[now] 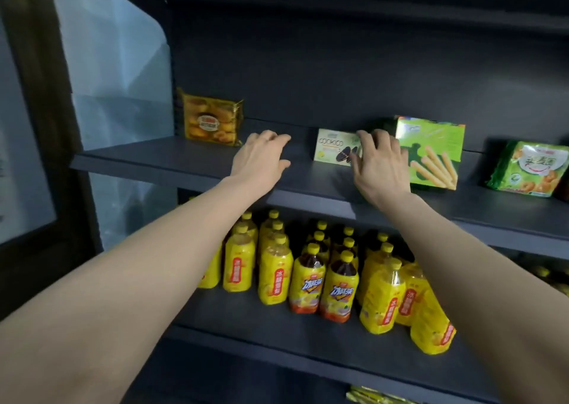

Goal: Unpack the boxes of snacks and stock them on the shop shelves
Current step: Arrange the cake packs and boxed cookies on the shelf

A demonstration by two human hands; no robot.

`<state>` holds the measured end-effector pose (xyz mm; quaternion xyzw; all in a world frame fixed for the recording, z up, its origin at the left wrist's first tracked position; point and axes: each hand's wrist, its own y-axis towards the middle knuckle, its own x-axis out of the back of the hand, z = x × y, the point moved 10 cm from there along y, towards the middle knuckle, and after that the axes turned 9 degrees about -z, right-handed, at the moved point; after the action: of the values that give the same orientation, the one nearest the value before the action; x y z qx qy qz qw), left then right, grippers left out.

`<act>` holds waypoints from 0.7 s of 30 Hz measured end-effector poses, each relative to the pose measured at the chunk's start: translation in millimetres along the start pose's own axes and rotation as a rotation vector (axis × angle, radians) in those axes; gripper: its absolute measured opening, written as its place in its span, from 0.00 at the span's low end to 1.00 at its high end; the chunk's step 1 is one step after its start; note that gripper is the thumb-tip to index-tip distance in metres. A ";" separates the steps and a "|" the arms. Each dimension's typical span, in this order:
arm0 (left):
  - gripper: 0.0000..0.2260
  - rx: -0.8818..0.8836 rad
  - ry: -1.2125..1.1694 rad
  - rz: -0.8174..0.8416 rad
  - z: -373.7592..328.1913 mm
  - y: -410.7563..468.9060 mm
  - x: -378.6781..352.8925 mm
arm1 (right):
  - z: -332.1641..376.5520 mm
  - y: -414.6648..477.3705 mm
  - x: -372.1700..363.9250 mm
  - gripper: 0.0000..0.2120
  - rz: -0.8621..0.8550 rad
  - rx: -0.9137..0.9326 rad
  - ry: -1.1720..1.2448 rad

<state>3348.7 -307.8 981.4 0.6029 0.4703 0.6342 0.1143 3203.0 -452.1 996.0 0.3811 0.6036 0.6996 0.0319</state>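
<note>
A pale green COOKICO cookie box (334, 146) stands upright on the dark upper shelf (184, 163). My right hand (381, 163) covers the box's right end, fingers spread over its top and front; whether it grips the box is unclear. My left hand (261, 157) hovers over bare shelf to the left of the box, fingers apart, holding nothing. A green box of wafer sticks (437, 154) stands just right of my right hand. A yellow cookie pack (211, 120) stands at the shelf's left end, and a green snack bag (529, 169) at the right.
The lower shelf (277, 336) holds several yellow-capped drink bottles (308, 280) in rows. A translucent side panel (117, 80) closes the shelving on the left. Yellow packets (369, 397) show at the bottom edge.
</note>
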 end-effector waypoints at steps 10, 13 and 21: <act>0.22 0.172 0.000 -0.074 177.2 -144.3 58.4 | 198.2 -95.1 -4.8 0.21 -0.042 0.147 0.165; 0.22 0.265 0.023 -0.036 229.7 -208.8 49.5 | 250.0 -149.2 -27.3 0.20 -0.021 0.191 0.238; 0.21 0.519 0.082 0.210 319.8 -435.8 -52.5 | 336.2 -376.0 -148.7 0.16 0.360 0.282 0.424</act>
<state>3456.8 33.1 572.7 0.6311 0.5563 0.5248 -0.1293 3344.1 -150.1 589.3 0.3284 0.6106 0.6672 -0.2723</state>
